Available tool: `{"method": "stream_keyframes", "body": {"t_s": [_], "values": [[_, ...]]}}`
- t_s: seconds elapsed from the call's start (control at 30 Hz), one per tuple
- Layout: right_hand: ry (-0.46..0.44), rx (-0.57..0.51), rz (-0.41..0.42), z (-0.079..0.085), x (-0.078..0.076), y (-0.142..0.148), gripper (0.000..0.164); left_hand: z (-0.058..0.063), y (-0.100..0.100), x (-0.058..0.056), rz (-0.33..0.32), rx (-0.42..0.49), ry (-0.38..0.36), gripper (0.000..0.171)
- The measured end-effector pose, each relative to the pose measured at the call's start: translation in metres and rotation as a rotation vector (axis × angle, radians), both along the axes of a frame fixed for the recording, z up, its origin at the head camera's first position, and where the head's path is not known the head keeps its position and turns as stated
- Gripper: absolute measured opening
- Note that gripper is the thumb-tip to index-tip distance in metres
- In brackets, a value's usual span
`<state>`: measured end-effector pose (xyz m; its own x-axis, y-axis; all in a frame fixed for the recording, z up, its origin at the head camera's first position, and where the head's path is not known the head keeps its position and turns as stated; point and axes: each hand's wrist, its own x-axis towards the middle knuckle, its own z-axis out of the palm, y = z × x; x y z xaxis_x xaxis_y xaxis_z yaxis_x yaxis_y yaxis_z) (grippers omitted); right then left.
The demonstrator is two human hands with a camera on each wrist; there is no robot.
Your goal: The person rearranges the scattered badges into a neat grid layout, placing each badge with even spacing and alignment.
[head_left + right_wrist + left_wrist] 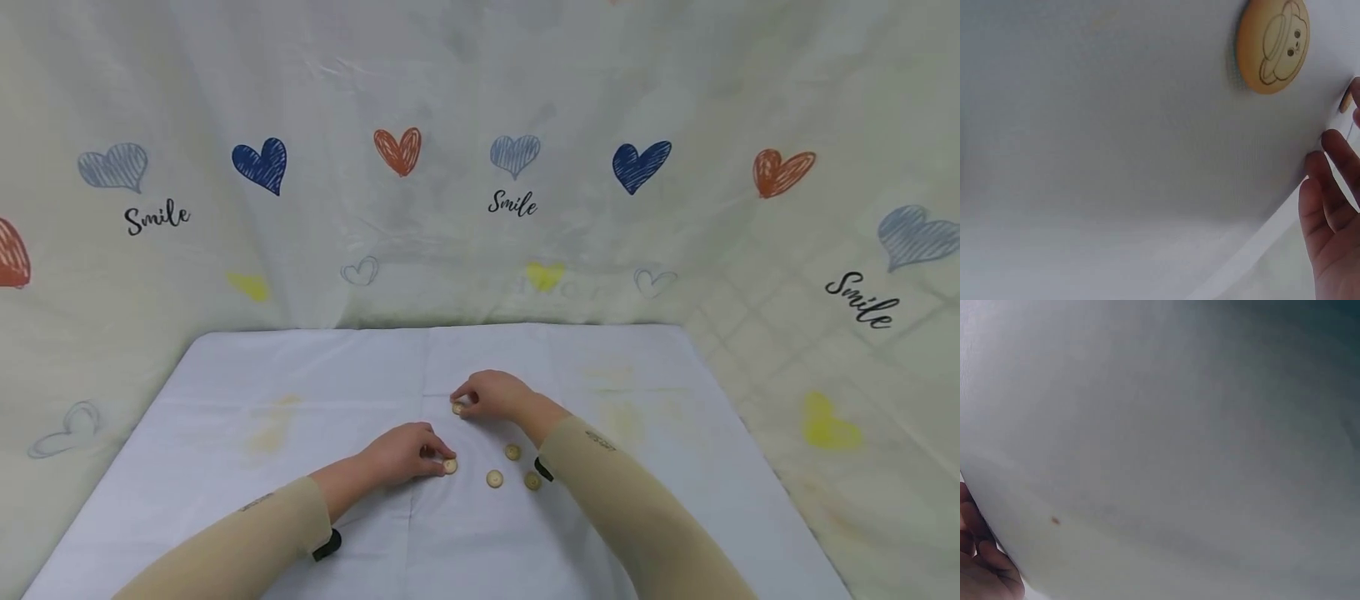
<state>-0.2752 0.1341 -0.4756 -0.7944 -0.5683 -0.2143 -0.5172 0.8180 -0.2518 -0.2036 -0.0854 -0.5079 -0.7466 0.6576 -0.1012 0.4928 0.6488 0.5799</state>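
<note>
In the head view my left hand pinches a small round wooden disc at its edge, close over the white cloth. Farther back and to the right, my right hand holds a second wooden disc between thumb and forefinger. The right wrist view has my right hand at its right edge, fingertips by the cloth, and a disc partly behind a fingertip. Only part of my left hand enters the left wrist view, at the lower left corner; its disc is hidden there.
Three more wooden discs lie on the cloth by my right forearm: one at the back, one at the front left, one at the front right. A nearby disc bears an engraved animal face. A heart-printed curtain hangs behind the table.
</note>
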Motion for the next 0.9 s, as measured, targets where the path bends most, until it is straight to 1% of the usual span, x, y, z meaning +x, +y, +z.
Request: {"method": "stream_keyframes", "body": {"t_s": [0.07,0.17,0.33,0.47,0.67,0.9], "values": [[-0.004,-0.003,-0.01,0.002,0.0,0.0,0.034,0.001,-0.001,0.0,0.001,-0.005,0.0,0.02],[-0.036,-0.026,-0.047,0.003,0.001,0.003,0.036,0.0,-0.001,-0.001,0.005,-0.01,-0.006,0.02],[-0.084,-0.115,-0.122,0.005,0.005,0.018,0.037,-0.002,0.0,-0.002,0.009,-0.017,-0.014,0.02],[-0.076,-0.166,-0.123,0.008,0.011,0.034,0.037,-0.002,0.001,-0.001,0.02,-0.022,-0.021,0.02],[-0.1,-0.226,-0.143,0.016,0.027,0.064,0.037,-0.002,0.002,0.002,0.045,-0.02,-0.018,0.02],[-0.104,-0.262,-0.159,0.021,0.053,0.109,0.037,-0.003,0.001,0.006,0.048,0.009,0.02,0.024]]}}
